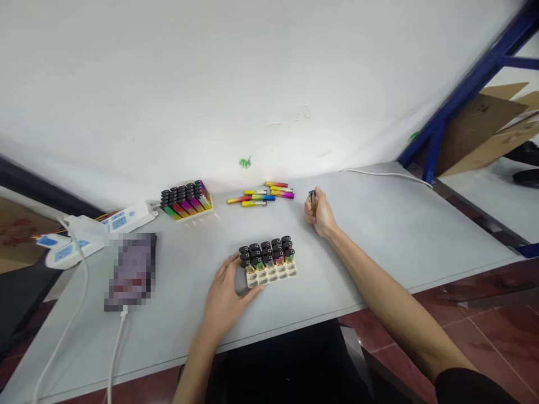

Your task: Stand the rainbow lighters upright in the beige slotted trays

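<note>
My right hand [321, 213] is closed round a lighter [313, 201], held upright above the table; its dark top shows above the fingers. My left hand [225, 294] grips the left side of a pale tray [273, 277], with the thumb along the near edge and the fingers at the far corner. Several black-topped lighters [268, 253] stand upright in the tray's back rows, while the holes in its front rows hold nothing. Beyond the tray, several colourful lighters [263, 197] lie loose in a small group near the wall.
A second tray [197, 215] packed with upright lighters stands at the back left. On the left are a white power strip [126, 217], a pixelated phone-like object [133, 269] and a white cable [113, 350]. Cardboard boxes [484, 129] sit beyond a blue frame [433, 148].
</note>
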A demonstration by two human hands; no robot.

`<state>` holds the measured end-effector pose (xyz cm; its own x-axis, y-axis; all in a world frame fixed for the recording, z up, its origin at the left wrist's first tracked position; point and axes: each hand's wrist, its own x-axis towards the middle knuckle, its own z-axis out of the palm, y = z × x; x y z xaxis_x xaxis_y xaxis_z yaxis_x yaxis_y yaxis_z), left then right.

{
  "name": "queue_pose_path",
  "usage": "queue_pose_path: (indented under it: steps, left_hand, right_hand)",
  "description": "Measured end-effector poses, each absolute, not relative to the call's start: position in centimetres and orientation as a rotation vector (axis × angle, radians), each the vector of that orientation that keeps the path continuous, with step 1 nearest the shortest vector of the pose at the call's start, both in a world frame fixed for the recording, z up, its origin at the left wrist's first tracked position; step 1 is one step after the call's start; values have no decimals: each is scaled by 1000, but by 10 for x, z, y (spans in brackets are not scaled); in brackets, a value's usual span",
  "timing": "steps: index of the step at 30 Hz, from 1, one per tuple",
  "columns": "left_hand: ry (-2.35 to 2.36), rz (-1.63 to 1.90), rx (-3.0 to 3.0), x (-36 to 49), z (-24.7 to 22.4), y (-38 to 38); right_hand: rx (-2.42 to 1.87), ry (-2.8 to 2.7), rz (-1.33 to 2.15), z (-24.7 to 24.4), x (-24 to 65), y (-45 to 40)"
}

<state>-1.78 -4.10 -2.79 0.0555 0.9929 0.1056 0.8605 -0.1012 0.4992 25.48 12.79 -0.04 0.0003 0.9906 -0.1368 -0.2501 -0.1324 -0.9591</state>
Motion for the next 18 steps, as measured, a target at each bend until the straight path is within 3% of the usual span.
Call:
queue_pose_path:
  steps: [18]
  left_hand:
    - [1888,616,2023,-17,-28,-41]
  right_hand:
    - [-1160,-870,1438,-1,255,128]
